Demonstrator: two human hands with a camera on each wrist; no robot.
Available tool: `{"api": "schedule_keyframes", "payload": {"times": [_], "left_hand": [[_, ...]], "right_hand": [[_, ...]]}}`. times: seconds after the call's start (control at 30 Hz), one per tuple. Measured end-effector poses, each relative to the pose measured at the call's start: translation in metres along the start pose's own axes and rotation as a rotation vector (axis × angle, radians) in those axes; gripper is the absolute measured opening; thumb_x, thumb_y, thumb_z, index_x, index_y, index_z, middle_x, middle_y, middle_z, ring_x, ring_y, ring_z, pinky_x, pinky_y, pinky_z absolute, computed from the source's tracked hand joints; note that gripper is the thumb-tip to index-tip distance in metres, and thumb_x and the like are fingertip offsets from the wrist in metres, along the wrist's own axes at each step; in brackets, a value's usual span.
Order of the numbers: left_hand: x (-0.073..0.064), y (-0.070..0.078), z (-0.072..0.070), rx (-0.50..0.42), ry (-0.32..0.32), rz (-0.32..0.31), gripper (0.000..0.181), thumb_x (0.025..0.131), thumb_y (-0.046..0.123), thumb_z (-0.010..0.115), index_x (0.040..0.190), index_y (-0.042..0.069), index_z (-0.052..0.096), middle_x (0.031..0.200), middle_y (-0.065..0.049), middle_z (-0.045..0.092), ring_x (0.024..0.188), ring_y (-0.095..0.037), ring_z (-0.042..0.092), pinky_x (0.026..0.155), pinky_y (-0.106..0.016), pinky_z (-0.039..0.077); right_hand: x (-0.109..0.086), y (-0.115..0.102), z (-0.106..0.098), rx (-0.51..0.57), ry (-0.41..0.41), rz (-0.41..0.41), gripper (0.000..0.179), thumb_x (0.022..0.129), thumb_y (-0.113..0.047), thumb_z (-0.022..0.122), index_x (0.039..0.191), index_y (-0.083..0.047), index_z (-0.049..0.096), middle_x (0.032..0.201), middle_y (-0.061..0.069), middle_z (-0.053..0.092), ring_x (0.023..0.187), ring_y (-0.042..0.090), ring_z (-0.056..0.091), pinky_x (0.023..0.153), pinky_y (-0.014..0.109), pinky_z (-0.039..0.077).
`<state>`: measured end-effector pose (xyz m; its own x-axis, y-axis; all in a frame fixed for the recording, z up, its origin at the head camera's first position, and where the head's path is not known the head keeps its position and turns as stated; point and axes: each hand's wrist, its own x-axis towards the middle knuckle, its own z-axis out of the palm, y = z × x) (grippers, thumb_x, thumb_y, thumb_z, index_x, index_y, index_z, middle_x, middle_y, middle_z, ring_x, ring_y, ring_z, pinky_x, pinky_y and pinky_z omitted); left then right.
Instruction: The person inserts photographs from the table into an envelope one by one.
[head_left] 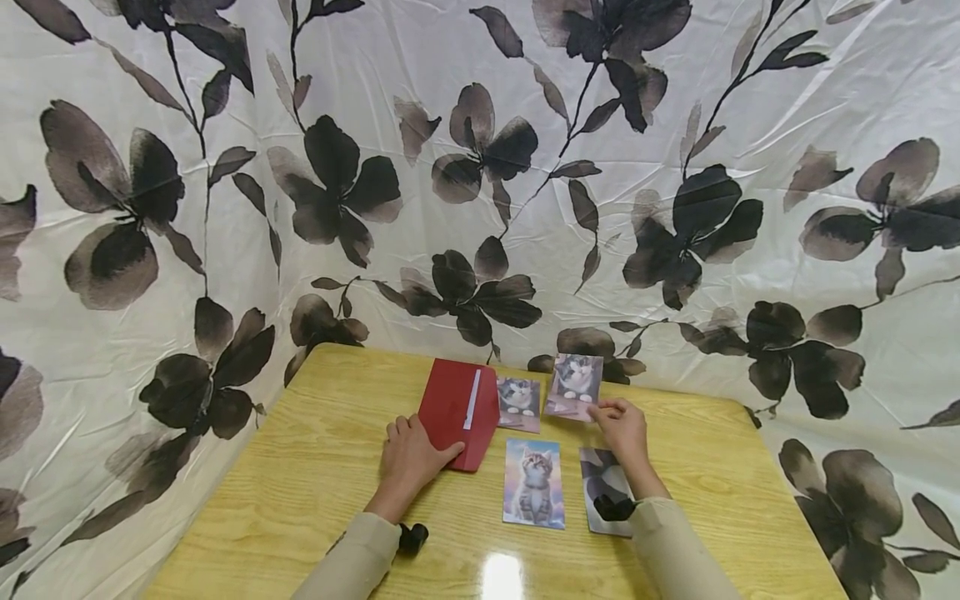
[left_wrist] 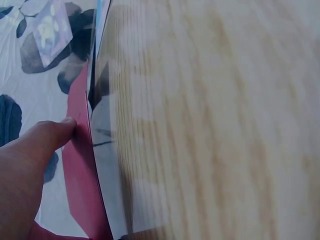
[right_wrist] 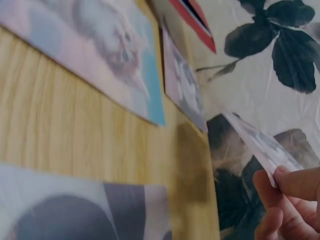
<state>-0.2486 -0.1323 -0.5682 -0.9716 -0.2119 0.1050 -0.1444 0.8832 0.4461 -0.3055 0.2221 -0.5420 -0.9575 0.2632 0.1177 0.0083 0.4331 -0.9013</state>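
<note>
Head view shows me left hand [head_left: 411,454] gripping red envelope [head_left: 450,396]; only right wrist view shows me clearly right hand [right_wrist: 295,202], thumb and fingers clamped on cat photo card [right_wrist: 265,151].

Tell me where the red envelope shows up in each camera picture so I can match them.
Head: the red envelope is just left of centre, in the lower half, held by the left hand.
Left wrist: on the left side, reaching the bottom edge.
Right wrist: partly visible at the top edge, right of centre.
Shared landmark: the floral cloth, in all three.
</note>
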Motion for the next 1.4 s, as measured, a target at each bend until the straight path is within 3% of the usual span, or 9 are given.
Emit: {"api": "schedule_keyframes", "payload": {"times": [0.3,0.5,0.63,0.93,1.17,1.4], "left_hand": [[-0.001,-0.001,0.001,-0.003,-0.006,-0.003,0.101,0.075,0.066,0.088,0.132,-0.01,0.054,0.115,-0.024,0.055,0.109,-0.038,0.051,0.087,-0.052,0.054],[0.0,-0.001,0.003,0.017,-0.007,0.003,0.101,0.076,0.068,0.086,0.132,-0.011,0.054,0.115,-0.025,0.056,0.108,-0.038,0.05,0.087,-0.052,0.054],[0.0,-0.001,0.003,0.032,-0.011,0.0,0.102,0.077,0.069,0.086,0.131,-0.011,0.054,0.116,-0.025,0.056,0.109,-0.039,0.051,0.088,-0.052,0.053],[-0.001,0.0,0.003,0.043,-0.009,0.0,0.103,0.077,0.07,0.085,0.133,-0.012,0.054,0.118,-0.026,0.056,0.109,-0.039,0.051,0.089,-0.052,0.053],[-0.001,0.0,0.002,0.042,-0.013,0.0,0.106,0.077,0.072,0.084,0.135,-0.012,0.054,0.122,-0.028,0.057,0.111,-0.04,0.051,0.091,-0.052,0.054],[-0.002,-0.001,0.002,0.041,-0.012,0.01,0.107,0.078,0.072,0.083,0.134,-0.014,0.054,0.123,-0.029,0.056,0.112,-0.042,0.051,0.093,-0.054,0.053]], "right_hand": [[-0.013,-0.008,0.026,0.116,-0.101,0.059,0.022,0.096,-0.012,0.082,0.106,0.005,0.074,0.072,0.002,0.07,0.064,0.008,0.052,0.056,0.023,0.039],[-0.021,-0.014,0.044,0.173,-0.143,0.055,0.021,0.095,-0.01,0.082,0.105,0.007,0.073,0.066,-0.007,0.063,0.06,0.005,0.048,0.054,0.022,0.037],[-0.025,-0.017,0.053,0.229,-0.175,0.063,0.021,0.095,-0.009,0.082,0.104,0.008,0.072,0.065,-0.006,0.061,0.059,0.005,0.048,0.054,0.022,0.039],[-0.035,-0.024,0.074,0.227,-0.203,0.067,0.019,0.096,-0.01,0.082,0.103,0.005,0.073,0.07,0.001,0.069,0.064,0.012,0.059,0.058,0.023,0.043],[-0.04,-0.026,0.087,0.256,-0.217,0.086,0.018,0.095,-0.008,0.082,0.103,0.004,0.072,0.077,0.003,0.076,0.072,0.014,0.07,0.068,0.03,0.055],[-0.043,-0.026,0.1,0.232,-0.217,0.097,0.017,0.094,-0.009,0.083,0.099,0.002,0.073,0.073,-0.002,0.072,0.067,0.009,0.063,0.062,0.025,0.049]]}}
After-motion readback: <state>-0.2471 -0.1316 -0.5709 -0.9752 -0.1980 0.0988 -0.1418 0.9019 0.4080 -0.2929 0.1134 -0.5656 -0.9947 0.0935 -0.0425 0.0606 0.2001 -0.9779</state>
